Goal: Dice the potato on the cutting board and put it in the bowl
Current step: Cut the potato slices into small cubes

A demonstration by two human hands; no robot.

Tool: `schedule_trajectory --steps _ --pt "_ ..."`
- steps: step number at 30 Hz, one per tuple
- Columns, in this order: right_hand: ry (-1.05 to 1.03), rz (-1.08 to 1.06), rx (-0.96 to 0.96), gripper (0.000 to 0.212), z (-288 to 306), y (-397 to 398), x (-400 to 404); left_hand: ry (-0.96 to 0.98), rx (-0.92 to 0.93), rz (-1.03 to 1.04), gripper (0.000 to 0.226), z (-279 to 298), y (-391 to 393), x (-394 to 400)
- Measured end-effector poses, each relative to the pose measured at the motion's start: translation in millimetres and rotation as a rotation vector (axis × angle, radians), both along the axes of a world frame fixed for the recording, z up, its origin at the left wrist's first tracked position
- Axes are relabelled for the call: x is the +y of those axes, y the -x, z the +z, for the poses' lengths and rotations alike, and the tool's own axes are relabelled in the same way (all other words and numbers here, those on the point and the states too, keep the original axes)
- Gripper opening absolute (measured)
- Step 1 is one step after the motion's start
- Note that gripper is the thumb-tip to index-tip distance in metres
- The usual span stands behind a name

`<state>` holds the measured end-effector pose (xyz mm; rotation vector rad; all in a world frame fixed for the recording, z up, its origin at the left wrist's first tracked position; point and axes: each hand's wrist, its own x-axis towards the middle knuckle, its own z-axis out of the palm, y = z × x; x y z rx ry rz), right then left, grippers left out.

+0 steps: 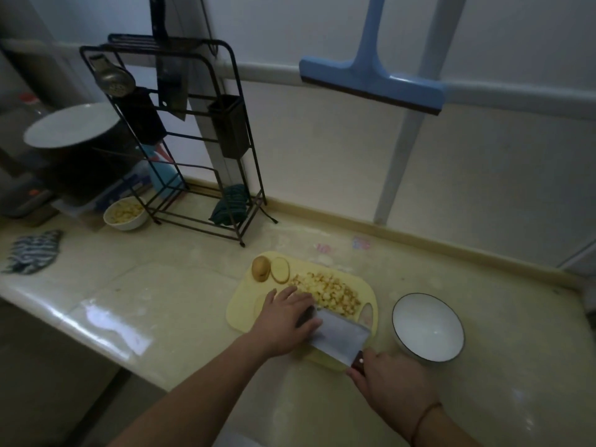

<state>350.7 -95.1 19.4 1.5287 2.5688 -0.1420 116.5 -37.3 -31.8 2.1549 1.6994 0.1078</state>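
On the pale counter [180, 304], near the right side, lies a yellow cutting board [240, 312] with a heap of diced potato [329, 293] spread over its far right part. At the board's far left corner sit a potato end [260, 268] with its skin on and, just beside it, a round potato slice [280, 270]. A cleaver [338, 337] lies low over the near half of the board, its broad blade tilted, its far edge meeting the near edge of the diced heap. The right hand [392, 382] is curled round the cleaver's dark wooden handle at the board's near right corner, gripping it. The left hand [287, 321] rests with straight fingers on the far left end of the blade, fingertips reaching the diced pieces; it presses rather than clasps. Just right of the board, apart from it, stands a white bowl [428, 327] with a dark rim, nothing inside it.

Far to the left, a black wire rack [180, 137] stands against the wall, holding a hanging knife, a strainer and a dark cup. Beside its foot is a small bowl [125, 214] filled with pale pieces. A striped cloth [34, 251] lies at the counter's left edge. A blue squeegee [371, 82] leans on the wall above the board.
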Motion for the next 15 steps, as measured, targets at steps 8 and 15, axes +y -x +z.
schedule_trajectory --steps 8,15 --pt "0.003 -0.020 0.034 0.046 -8.0 1.5 2.1 -0.102 0.005 -0.047 0.070 -5.8 -0.5 -7.5" --pt "0.005 -0.052 0.076 0.049 1.9 -4.4 3.0 -0.100 -0.216 0.213 0.079 7.4 7.8 5.9"
